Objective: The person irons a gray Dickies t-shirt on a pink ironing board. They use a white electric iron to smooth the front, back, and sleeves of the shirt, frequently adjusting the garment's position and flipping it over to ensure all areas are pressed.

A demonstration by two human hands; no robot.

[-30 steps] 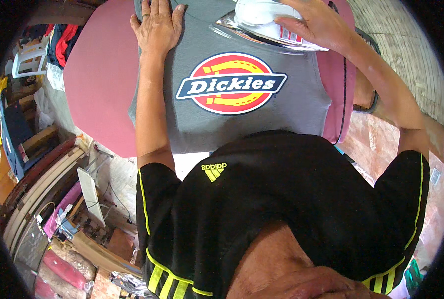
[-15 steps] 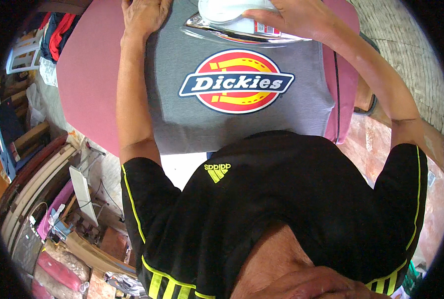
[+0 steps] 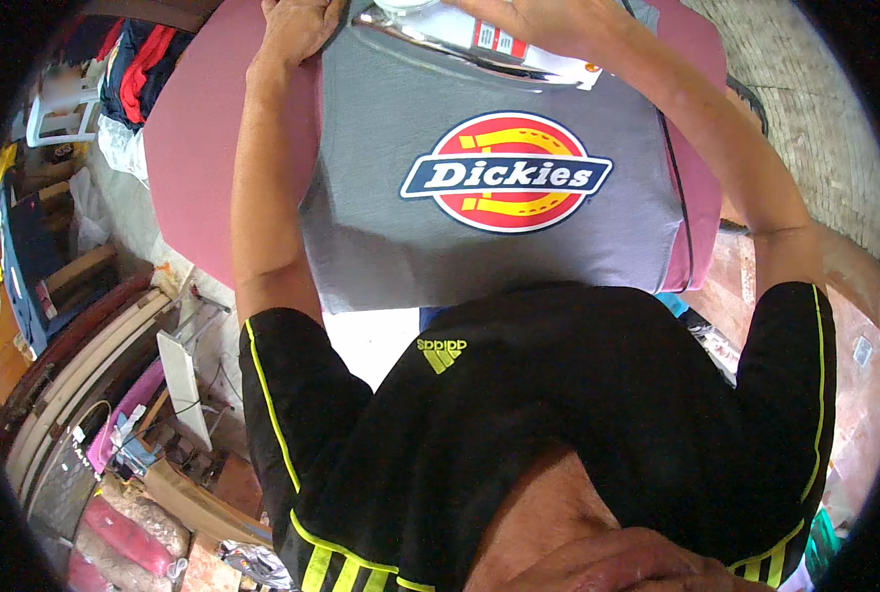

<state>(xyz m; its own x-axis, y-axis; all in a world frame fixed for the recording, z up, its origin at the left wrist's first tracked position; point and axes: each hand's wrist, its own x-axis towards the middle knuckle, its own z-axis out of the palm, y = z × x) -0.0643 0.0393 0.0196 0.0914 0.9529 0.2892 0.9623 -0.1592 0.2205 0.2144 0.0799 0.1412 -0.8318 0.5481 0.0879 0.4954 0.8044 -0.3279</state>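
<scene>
A grey T-shirt (image 3: 390, 252) with a red, yellow and blue printed emblem (image 3: 507, 174) lies flat over the pink ironing board (image 3: 198, 187). My right hand (image 3: 558, 25) is closed round the handle area of a white and silver iron (image 3: 459, 51), which sits on the shirt above the emblem. The iron's upper part runs out of the picture at the top edge. My left hand (image 3: 302, 30) rests at the shirt's left side, left of the iron's tip. Its fingertips are cut off by the top edge.
A black cord (image 3: 684, 202) runs down the board's right side. At the left stand a white plastic chair (image 3: 63, 116) with dark and red clothes (image 3: 144, 74), a blue panel (image 3: 27, 261) and several stacked long boards (image 3: 84, 360). A cardboard box (image 3: 203, 503) lies lower down.
The iron has slid left across the shirt relative to the emblem, its pointed end now nearer my left hand. The whole view has shifted slightly, so the board appears farther right.
</scene>
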